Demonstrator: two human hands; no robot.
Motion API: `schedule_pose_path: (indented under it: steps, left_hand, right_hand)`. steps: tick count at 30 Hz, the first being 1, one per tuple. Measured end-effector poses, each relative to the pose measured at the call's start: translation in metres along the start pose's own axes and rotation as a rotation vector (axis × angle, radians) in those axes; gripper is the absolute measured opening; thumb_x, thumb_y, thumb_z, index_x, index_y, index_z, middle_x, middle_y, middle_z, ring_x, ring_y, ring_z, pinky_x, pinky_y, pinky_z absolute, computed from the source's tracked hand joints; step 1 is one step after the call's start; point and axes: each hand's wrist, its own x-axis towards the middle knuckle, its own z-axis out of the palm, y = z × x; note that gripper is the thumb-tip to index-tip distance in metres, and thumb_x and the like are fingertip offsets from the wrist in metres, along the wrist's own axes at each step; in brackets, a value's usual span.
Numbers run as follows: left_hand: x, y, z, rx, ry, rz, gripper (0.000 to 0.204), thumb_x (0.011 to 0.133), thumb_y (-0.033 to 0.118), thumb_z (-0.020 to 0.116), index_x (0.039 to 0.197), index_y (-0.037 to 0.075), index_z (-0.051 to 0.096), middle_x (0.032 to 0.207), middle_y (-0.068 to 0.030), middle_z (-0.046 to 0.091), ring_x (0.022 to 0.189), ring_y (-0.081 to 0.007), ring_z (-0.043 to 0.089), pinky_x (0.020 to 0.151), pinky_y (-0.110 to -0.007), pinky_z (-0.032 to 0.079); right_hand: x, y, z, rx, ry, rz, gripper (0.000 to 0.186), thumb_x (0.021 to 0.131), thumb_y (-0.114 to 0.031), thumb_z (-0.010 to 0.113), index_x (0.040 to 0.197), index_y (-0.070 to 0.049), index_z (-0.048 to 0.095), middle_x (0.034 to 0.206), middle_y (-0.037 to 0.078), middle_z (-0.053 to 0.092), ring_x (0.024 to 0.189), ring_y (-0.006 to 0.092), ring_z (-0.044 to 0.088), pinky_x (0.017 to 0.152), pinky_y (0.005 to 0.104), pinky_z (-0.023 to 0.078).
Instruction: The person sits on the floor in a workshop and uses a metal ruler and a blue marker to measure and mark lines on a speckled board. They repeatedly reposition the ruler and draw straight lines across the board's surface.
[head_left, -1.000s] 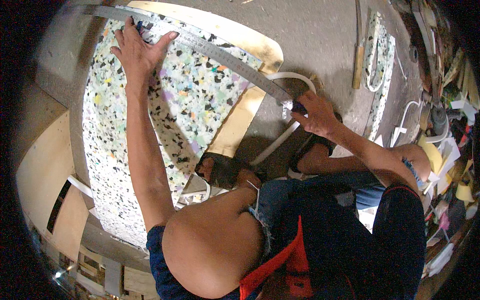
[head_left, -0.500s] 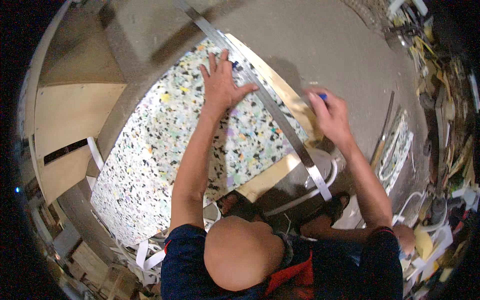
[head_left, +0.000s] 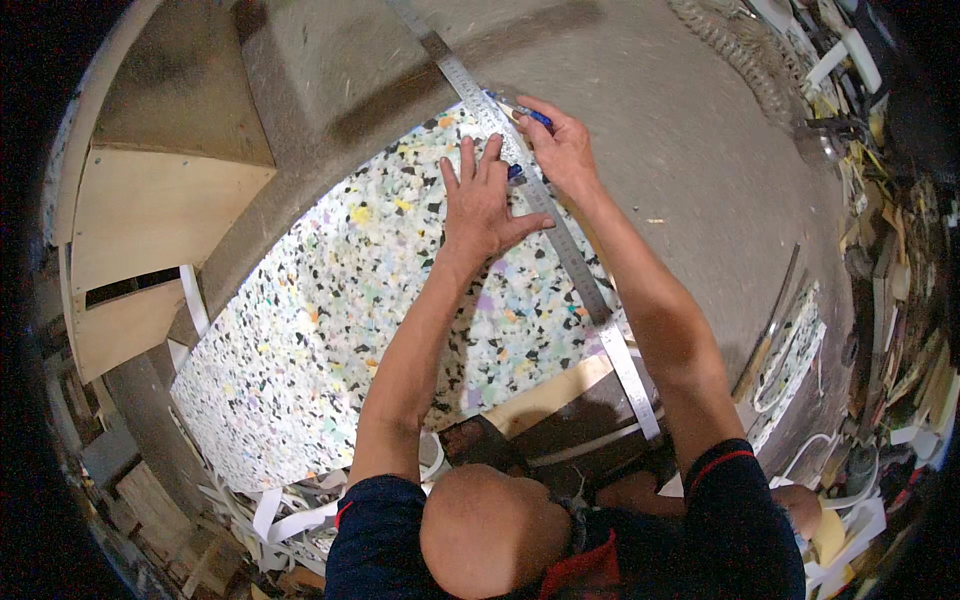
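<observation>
- Currently, your left hand (head_left: 485, 210) is spread wide with fingers apart, palm side down over the speckled foam sheet (head_left: 330, 330), its thumb resting on the metal ruler (head_left: 575, 265).
- Your right hand (head_left: 565, 155) is closed around a slim blue tool (head_left: 538, 116), just beside the ruler's right edge, near the sheet's far corner; you can't tell from this view whether the tip touches.
- Both of your hands are near each other but not touching.
- Beside your left index finger sits a small blue object (head_left: 515, 171), too small to identify.
- The foam sheet lies in the middle and left, with the ruler slanting along its right side from far left to near right, both ends reaching past the foam.
- A pale board (head_left: 560, 390) shows under the sheet's near right edge.
- On your left stand plywood panels (head_left: 160, 215); on your right, a narrow speckled strip (head_left: 790, 350) lies on the floor (head_left: 700, 170), with a scrap pile (head_left: 900, 330) beyond.
</observation>
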Motion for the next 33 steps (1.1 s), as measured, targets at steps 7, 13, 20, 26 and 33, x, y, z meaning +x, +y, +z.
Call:
schedule_pose_path:
  steps: [7, 13, 20, 26, 33]
  left_hand:
    - [0.0, -0.002, 0.002, 0.011, 0.005, 0.005, 0.091, 0.064, 0.07, 0.08, 0.111, -0.003, 0.055, 0.157, -0.0224, 0.035, 0.149, -0.0509, 0.02, 0.113, -0.075, 0.013]
    - [0.001, 0.0, 0.002, 0.044, -0.023, 0.008, 0.093, 0.064, 0.068, 0.081, 0.116, -0.004, 0.053, 0.156, -0.0221, 0.037, 0.147, -0.0515, 0.022, 0.112, -0.075, 0.015]
    - [0.0, -0.001, 0.004, 0.048, 0.045, 0.053, 0.105, 0.062, 0.067, 0.083, 0.13, -0.006, 0.049, 0.154, -0.0228, 0.039, 0.144, -0.0529, 0.027, 0.11, -0.076, 0.017]
    - [0.001, -0.005, 0.011, 0.032, 0.067, 0.063, 0.107, 0.063, 0.069, 0.082, 0.134, -0.004, 0.047, 0.157, -0.022, 0.037, 0.146, -0.0526, 0.024, 0.112, -0.075, 0.013]
    - [0.001, -0.005, 0.015, 0.084, 0.065, 0.061, 0.121, 0.066, 0.069, 0.082, 0.152, 0.0, 0.032, 0.153, -0.0239, 0.042, 0.149, -0.0441, 0.024, 0.117, -0.069, 0.012]
  right_hand:
    - [0.004, -0.006, 0.003, -0.064, -0.011, -0.094, 0.033, 0.096, -0.018, 0.063, 0.127, -0.008, 0.069, 0.093, 0.01, 0.076, 0.083, 0.0149, 0.068, 0.076, 0.0289, 0.054]
    - [0.009, -0.008, -0.005, -0.244, -0.03, -0.17, 0.036, 0.094, -0.026, 0.063, 0.127, -0.012, 0.07, 0.086, 0.013, 0.074, 0.075, 0.0167, 0.067, 0.073, 0.0322, 0.053]
    - [-0.001, -0.013, -0.011, -0.279, -0.078, -0.242, 0.033, 0.095, -0.02, 0.061, 0.126, -0.012, 0.069, 0.083, 0.014, 0.072, 0.073, 0.0202, 0.066, 0.073, 0.0357, 0.053]
    - [-0.094, -0.011, -0.084, -0.412, -0.233, -0.285, 0.032, 0.097, -0.018, 0.058, 0.125, -0.005, 0.067, 0.103, 0.019, 0.072, 0.084, 0.0283, 0.07, 0.076, 0.0398, 0.054]
    - [-0.251, -0.027, -0.17, -0.471, -0.398, -0.057, 0.032, 0.097, -0.015, 0.058, 0.127, -0.009, 0.065, 0.12, 0.016, 0.069, 0.106, 0.0348, 0.068, 0.09, 0.0411, 0.056]
